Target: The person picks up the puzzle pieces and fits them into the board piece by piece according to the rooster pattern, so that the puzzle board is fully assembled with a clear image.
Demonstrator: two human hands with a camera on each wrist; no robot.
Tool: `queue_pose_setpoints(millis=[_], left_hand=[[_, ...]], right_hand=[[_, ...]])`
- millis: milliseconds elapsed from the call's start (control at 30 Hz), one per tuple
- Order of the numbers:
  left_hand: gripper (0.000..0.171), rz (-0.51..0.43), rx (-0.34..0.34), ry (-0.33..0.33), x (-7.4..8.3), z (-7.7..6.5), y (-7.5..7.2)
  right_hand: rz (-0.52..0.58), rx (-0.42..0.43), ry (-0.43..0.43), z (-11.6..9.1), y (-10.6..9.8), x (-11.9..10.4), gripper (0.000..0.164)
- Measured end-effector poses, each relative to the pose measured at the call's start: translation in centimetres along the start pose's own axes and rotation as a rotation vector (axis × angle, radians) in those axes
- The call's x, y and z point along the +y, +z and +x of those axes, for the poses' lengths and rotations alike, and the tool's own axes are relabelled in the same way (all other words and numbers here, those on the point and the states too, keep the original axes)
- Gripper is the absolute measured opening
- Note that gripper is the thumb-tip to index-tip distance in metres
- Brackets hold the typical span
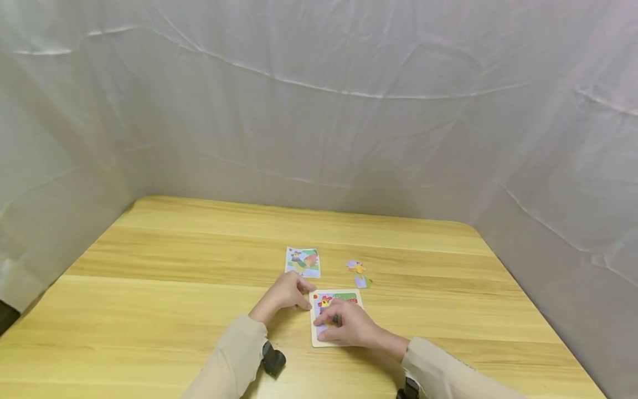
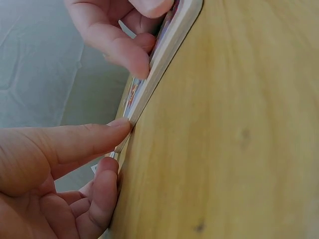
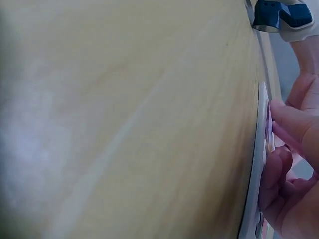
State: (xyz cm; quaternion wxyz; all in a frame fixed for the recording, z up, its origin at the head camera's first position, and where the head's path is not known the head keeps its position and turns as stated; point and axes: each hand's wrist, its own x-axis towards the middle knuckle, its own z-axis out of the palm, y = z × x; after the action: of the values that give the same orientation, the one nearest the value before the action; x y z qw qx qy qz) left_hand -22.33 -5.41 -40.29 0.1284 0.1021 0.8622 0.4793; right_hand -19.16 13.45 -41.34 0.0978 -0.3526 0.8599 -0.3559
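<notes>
A square jigsaw puzzle board (image 1: 336, 344) with a pale wooden rim and a rooster picture lies flat on the table in the head view. My left hand (image 1: 287, 291) holds its upper left corner between thumb and finger; the left wrist view shows the straight digit touching the board's rim (image 2: 167, 62). Over the lower left of the board, my right hand (image 1: 351, 323) has thumb and fingertips bent round a lilac puzzle piece (image 1: 323, 329) at the picture's surface. The right hand covers much of the picture.
Beyond the board lies a picture card (image 1: 310, 267) with a rooster on it. Loose puzzle pieces (image 1: 363, 282) lie to its right, some lilac, orange and green. The wooden table (image 1: 149, 321) runs back to a hanging grey sheet (image 1: 319, 138).
</notes>
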Motion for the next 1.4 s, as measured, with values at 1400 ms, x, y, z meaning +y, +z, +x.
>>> queue_pose_setpoints(millis=[1400], left_hand=[[0.034, 0.020, -0.010, -0.024, -0.3, 0.2, 0.1]], right_hand=[[0.168, 0.285, 0.362, 2.6, -8.8, 8.5, 0.028]])
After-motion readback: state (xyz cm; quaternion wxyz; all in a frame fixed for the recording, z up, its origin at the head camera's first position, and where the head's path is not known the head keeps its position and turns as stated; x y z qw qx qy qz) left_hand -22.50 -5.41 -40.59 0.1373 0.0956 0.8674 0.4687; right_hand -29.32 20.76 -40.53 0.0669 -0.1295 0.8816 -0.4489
